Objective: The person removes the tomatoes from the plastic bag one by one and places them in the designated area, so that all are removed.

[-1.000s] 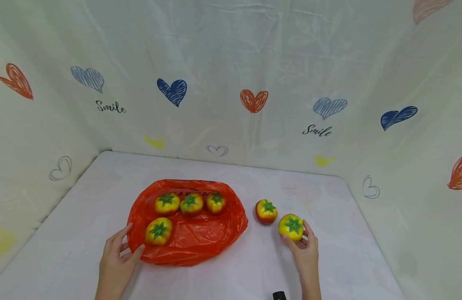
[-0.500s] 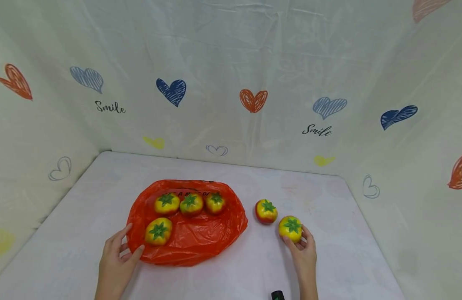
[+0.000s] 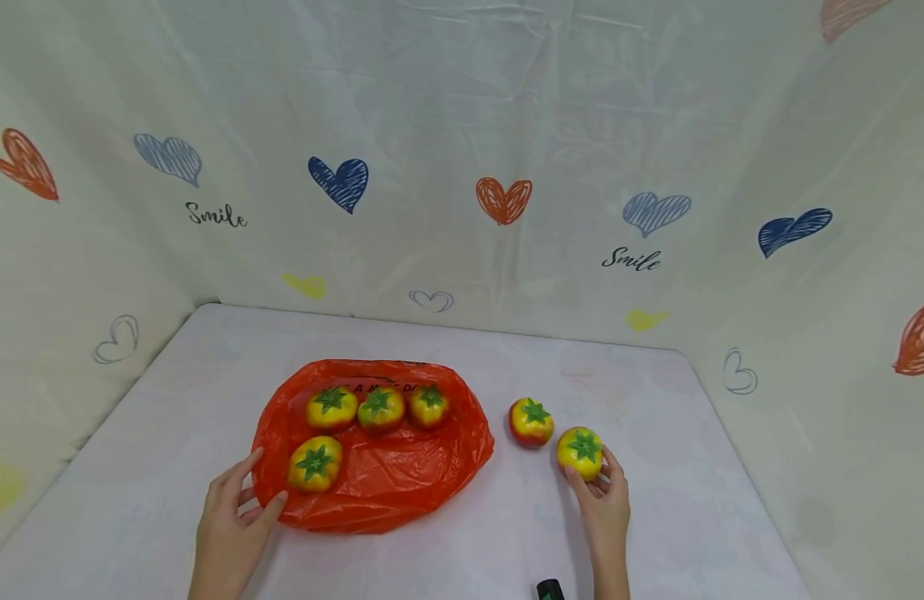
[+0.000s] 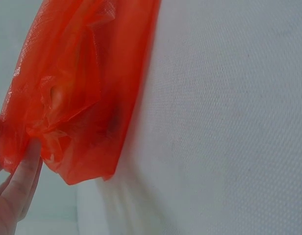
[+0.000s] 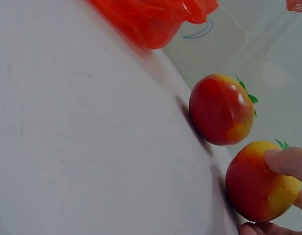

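The held fruit (image 3: 579, 454) is in the right hand (image 3: 602, 496), over the right part of the surface: I see a squat, rounded shape with a glossy skin, yellow on top and blushing red below in my right wrist view, capped by a flat green star of leaves. The right hand's fingers grip its sides with the thumb opposed; whether its base touches the surface I cannot tell. Just beside it, toward the bag, I have a loose fruit (image 3: 531, 422) of the same make, standing leaf side up. Further left, the red bag (image 3: 402, 475) lies spread wide in a crumpled oval, its thin, shiny plastic folded along the rim, with black print on the far inner wall. In it I count a row of three fruits (image 3: 382, 410) side by side, and a fourth fruit (image 3: 315, 464) nearer the left rim. The left hand (image 3: 232, 508) holds that edge, plastic puckering between thumb and fingers. The pale surface (image 3: 447, 567) shows a fine woven grain up close. At my lower frame edge sits a dark, cylindrical end (image 3: 549, 590), cut off. Behind everything hangs a creased, whitish sheet (image 3: 432, 125) printed with sketchy hearts (image 3: 504, 202).
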Tool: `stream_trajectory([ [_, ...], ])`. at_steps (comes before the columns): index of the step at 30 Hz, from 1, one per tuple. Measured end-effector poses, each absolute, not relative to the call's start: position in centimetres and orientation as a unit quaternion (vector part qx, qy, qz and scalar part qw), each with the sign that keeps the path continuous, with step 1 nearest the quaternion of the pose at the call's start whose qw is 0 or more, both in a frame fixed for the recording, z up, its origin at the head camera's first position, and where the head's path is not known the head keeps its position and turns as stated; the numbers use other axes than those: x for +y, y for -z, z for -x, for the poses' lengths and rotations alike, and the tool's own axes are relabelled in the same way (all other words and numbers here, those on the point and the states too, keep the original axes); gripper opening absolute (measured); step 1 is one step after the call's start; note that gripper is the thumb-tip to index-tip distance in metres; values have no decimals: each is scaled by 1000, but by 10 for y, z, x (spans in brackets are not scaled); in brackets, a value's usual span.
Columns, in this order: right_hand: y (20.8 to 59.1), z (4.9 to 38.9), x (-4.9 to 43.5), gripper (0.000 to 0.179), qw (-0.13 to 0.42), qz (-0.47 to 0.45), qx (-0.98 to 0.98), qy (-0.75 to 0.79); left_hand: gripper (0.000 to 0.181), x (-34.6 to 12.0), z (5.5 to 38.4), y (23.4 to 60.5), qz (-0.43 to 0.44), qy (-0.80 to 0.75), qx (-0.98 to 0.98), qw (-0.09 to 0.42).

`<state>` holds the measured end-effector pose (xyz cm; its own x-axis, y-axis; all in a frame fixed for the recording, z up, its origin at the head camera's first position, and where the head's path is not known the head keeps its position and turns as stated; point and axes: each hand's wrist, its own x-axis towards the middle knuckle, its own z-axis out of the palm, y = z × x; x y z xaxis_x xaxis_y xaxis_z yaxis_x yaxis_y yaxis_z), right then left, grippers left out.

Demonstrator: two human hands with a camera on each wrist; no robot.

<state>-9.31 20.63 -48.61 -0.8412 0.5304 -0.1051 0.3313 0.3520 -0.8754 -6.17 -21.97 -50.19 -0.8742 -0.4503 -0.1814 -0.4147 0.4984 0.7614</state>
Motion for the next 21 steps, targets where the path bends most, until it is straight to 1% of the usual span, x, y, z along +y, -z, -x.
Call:
stream_trajectory([
  [6, 486, 94, 206, 71, 104, 256, -826, -492, 79, -219, 62, 500, -247, 438, -864, 16],
  [16, 482, 94, 206, 72, 92, 245, -836, -482, 80, -218, 62, 502, -255, 440, -861, 13],
  [21, 481, 94, 206, 74, 84, 244, -838, -481, 79, -212, 60, 488, -249, 435, -865, 9],
])
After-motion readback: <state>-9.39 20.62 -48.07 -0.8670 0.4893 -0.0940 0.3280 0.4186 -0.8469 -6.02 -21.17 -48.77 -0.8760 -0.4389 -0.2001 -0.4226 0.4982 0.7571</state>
